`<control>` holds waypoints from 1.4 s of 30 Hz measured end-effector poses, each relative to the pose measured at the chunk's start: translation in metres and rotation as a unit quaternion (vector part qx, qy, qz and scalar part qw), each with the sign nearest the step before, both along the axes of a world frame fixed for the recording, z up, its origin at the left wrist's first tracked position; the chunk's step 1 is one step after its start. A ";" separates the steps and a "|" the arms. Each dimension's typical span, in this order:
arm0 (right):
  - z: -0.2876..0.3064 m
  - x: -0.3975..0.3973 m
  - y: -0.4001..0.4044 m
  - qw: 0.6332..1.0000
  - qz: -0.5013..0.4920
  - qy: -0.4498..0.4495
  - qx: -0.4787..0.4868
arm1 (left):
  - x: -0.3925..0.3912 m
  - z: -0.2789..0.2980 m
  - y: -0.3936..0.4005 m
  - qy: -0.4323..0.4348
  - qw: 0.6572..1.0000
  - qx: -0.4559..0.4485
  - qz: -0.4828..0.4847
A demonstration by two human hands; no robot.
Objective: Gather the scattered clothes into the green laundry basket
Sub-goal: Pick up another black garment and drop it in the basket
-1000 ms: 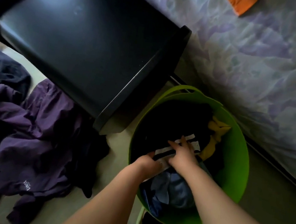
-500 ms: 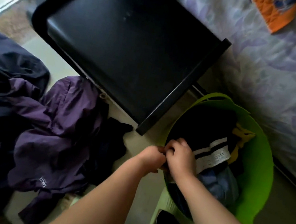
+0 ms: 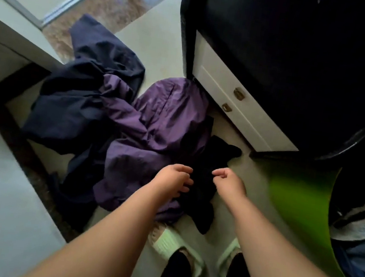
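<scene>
The green laundry basket (image 3: 297,203) stands at the right edge, with striped, blue and dark clothes inside. On the floor to its left lie a purple jacket (image 3: 154,129), a dark navy garment (image 3: 84,90) and a black garment (image 3: 209,173). My left hand (image 3: 174,179) hovers over the purple jacket's right edge with loosely curled fingers and holds nothing. My right hand (image 3: 229,183) hovers above the black garment, fingers loosely curled and empty.
A black-topped cabinet (image 3: 295,60) with white drawers (image 3: 232,100) stands behind the basket. A pale wall with a dark baseboard (image 3: 18,137) runs along the left. My feet in pale green slippers (image 3: 174,248) are at the bottom.
Both hands have left the basket and swung left to the clothes pile on the floor. The striped garment stays in the basket. My view has turned left.
</scene>
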State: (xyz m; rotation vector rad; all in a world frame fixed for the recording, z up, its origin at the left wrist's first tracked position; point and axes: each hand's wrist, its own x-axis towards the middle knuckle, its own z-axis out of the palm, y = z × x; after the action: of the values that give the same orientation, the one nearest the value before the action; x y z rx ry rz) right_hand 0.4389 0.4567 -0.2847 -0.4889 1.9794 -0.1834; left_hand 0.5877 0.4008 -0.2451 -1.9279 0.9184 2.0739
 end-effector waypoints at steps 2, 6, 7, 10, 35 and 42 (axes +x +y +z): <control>-0.026 0.003 -0.004 0.999 0.022 0.008 0.024 | 0.017 -0.026 0.002 0.002 0.999 0.005 0.032; -0.086 0.001 -0.010 0.997 0.024 0.027 0.075 | 0.030 -0.085 0.013 0.002 0.997 0.009 0.076; -0.101 0.002 -0.011 0.995 0.028 0.031 0.090 | 0.029 -0.097 0.015 -0.001 0.996 0.014 0.086; -0.162 0.017 -0.006 0.985 0.042 0.041 0.165 | 0.031 -0.154 0.026 -0.006 0.993 0.039 0.107; -0.078 0.011 -0.012 0.892 -0.360 -0.259 -0.086 | 0.010 -0.126 0.039 -0.068 0.950 0.231 0.197; 0.021 -0.015 -0.014 0.873 -0.292 -0.386 -0.055 | -0.014 -0.037 0.002 0.134 0.877 0.184 0.422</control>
State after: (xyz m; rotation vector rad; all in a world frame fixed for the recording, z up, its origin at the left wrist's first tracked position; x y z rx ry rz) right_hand 0.4237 0.4429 -0.2639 0.1409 1.2633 -0.7519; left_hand 0.5738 0.4028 -0.2824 -2.0386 -0.4139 2.7265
